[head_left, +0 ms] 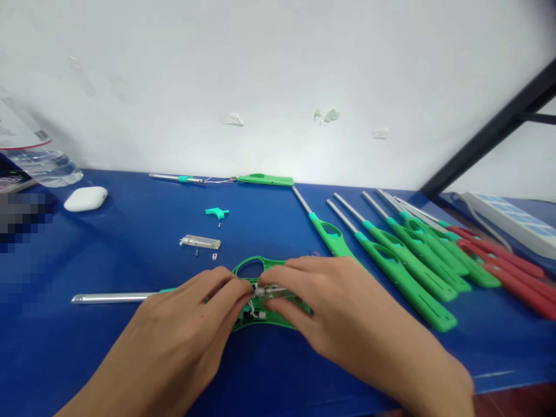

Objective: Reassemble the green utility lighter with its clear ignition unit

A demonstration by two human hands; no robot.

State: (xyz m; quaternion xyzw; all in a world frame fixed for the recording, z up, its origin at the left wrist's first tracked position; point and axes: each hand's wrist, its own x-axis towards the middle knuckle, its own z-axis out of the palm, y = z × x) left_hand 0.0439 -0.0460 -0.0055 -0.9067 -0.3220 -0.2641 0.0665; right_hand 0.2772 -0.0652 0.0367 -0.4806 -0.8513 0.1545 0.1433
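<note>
An opened green lighter casing (275,319) lies between my hands, its metal tube (113,297) pointing left. My right hand (321,301) pinches a clear fuel tank (273,292) over the casing. My left hand (200,318) has its fingers pressed together at the tank's left end; what they grip is hidden. Thin white wires and a small white connector (259,315) show below the fingertips. Behind my left hand lie another clear tank (202,241), a teal trigger (216,213) and a small pinkish part (214,256).
Several green lighters (391,260) and red ones (512,272) lie at the right, near a white power strip (516,217). Another green lighter (266,180) lies by the wall. A white case (86,198) and a water bottle (43,165) are at the left.
</note>
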